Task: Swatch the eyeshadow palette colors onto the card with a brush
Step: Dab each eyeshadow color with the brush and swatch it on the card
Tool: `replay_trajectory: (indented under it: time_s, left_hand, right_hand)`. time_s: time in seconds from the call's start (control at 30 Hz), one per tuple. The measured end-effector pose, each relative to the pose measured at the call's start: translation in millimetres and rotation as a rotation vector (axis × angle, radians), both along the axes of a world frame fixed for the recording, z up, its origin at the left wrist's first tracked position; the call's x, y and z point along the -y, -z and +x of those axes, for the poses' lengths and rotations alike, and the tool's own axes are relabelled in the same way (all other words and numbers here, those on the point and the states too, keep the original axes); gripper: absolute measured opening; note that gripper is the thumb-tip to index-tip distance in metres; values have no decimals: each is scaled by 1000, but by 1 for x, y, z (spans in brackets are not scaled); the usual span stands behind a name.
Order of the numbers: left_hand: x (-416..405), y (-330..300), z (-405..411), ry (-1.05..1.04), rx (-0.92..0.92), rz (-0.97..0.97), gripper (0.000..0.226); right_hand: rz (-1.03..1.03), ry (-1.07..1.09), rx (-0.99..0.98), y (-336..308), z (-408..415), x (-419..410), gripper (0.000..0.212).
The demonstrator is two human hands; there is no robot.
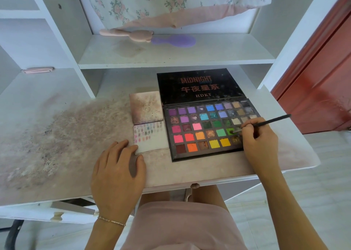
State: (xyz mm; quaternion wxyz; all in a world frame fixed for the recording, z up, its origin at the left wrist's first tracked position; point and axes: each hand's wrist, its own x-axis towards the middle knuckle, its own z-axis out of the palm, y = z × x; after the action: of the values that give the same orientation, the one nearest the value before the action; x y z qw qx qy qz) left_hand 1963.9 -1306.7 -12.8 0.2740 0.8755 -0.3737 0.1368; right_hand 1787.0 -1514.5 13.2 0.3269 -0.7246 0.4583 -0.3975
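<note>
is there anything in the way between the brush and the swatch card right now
Nothing visible blocks it. The brush, held in the right hand, has its tip on a green pan of the palette. The card lies beside the palette's left edge, its lower white part bare. The left hand rests at the card's near corner, off that path.

arms: bare, no sleeves | left wrist: thin beaded bracelet [111,220] | lap: pink garment [182,227]

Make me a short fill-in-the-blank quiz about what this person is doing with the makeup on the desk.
1. The right hand holds a ____.
2. The brush tip dips into a ____ pan of the eyeshadow palette.
3. The swatch card lies to the ____ of the palette.
4. The left hand rests near the card, holding ____.

Answers: brush; green; left; nothing
</note>
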Motion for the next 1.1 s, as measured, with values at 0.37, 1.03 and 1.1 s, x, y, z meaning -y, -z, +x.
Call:
replay_trajectory:
  time_s: [0.37,1.03,1.1]
  left_hand:
    - [0,-3,-1,5,-26,13,44]
    - [-1,-3,0,-14,-16,18,43]
    - [-1,-3,-1,-15,-13,21,43]
  right_hand:
    - [22,6,31,-3,0,-1,29]
    - [35,-239,245,-8,29,-34,25]
    - [43,-344,234,-9,43,-45,15]
